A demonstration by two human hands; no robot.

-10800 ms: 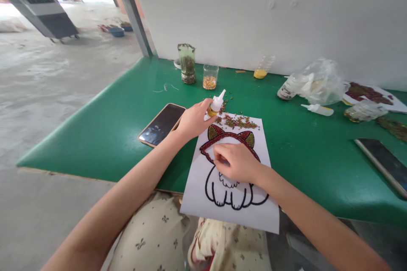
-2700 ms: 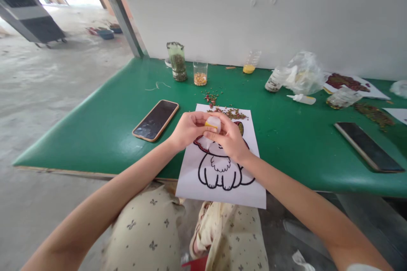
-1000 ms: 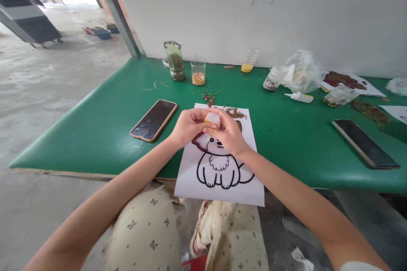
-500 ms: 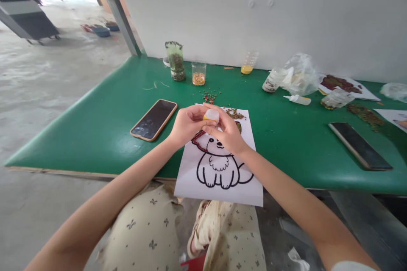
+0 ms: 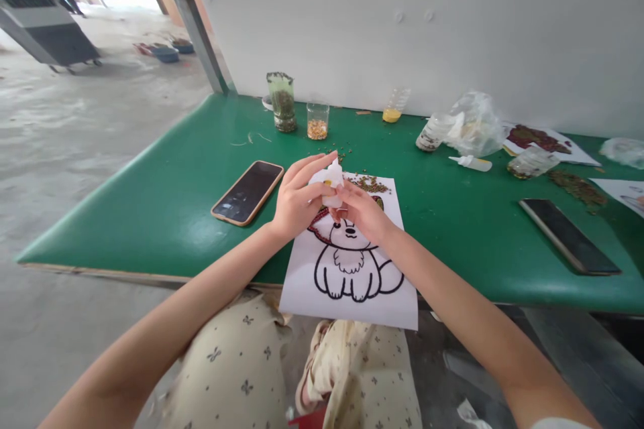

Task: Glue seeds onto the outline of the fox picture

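Note:
A small white glue bottle (image 5: 332, 194) with a pointed nozzle is held between both my hands over the paper. My left hand (image 5: 296, 200) wraps around its left side, fingers closed on it. On the other side, my right hand (image 5: 366, 216) pinches the bottle with its fingertips. Beneath lies a white sheet (image 5: 299, 288) with a cartoon dog outline (image 5: 347, 268). Dark red pieces fill part of the dog's ear (image 5: 318, 228), partly hidden by my hands. Greenish-brown grains (image 5: 369, 183) are scattered at the sheet's top edge.
Left of the sheet lies a phone (image 5: 247, 192); another phone (image 5: 568, 236) is at the right. Behind stand a green cup (image 5: 282, 104) and a clear cup with grains (image 5: 317, 124). A second glue bottle (image 5: 471, 163), a plastic bag (image 5: 475, 127) and a jar (image 5: 433, 133) are farther right.
The glue bottle has been turned, so its pointed nozzle now shows upward where a flat white end faced me before. My left fingers have lifted and spread around it.

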